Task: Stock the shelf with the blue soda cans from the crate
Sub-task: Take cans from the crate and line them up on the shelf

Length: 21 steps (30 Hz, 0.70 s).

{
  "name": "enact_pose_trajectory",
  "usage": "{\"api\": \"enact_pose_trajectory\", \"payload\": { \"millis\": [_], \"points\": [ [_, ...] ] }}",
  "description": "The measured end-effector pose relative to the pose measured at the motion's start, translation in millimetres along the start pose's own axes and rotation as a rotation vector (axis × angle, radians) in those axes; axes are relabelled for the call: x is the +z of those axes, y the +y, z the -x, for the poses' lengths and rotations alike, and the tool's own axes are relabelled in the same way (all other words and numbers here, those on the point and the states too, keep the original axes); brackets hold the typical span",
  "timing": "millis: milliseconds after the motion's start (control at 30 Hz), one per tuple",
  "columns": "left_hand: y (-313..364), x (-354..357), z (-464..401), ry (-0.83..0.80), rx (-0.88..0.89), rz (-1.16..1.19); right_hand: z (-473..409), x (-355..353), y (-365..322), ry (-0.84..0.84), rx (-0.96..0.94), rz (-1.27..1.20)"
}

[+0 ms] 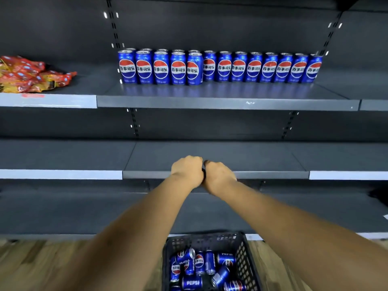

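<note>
My left hand point(187, 169) and my right hand point(218, 175) are curled into fists and pressed side by side in front of the middle shelf's edge point(273, 174). No can shows in either fist, only a dark sliver between them. Several blue soda cans point(222, 67) stand upright in a long row on the upper shelf point(210, 101), with a second row behind at the left end. The black plastic crate point(245, 259) sits on the floor below my arms, with several blue cans point(206, 267) lying jumbled inside.
Red and yellow snack packets point(29, 73) lie heaped on the upper shelf at far left. The middle shelf point(210, 154) and the lower shelf point(84, 211) are bare dark metal. The floor point(31, 267) around the crate is wood-patterned.
</note>
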<state>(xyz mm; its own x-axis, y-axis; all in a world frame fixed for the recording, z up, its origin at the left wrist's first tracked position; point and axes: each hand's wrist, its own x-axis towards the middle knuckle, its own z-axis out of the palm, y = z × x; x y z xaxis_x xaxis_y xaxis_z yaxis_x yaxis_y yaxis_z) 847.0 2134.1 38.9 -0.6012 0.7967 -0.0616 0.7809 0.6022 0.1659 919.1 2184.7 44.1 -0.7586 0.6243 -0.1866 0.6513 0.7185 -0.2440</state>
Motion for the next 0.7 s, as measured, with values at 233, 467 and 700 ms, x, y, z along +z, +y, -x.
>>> {"api": "enact_pose_trajectory", "payload": {
  "millis": [233,467,700],
  "points": [
    [-9.1,50.1,23.3,-0.101,0.0,-0.07,17.6,49.1,10.2,-0.098,-0.048,0.124],
    [5.8,128.3,23.1,-0.24,0.016,-0.125,13.8,116.8,48.3,-0.233,-0.134,0.258],
    [-2.9,222.1,9.6,-0.328,-0.029,-0.079,-4.3,191.4,120.8,-0.286,-0.101,0.262]
  ]
}}
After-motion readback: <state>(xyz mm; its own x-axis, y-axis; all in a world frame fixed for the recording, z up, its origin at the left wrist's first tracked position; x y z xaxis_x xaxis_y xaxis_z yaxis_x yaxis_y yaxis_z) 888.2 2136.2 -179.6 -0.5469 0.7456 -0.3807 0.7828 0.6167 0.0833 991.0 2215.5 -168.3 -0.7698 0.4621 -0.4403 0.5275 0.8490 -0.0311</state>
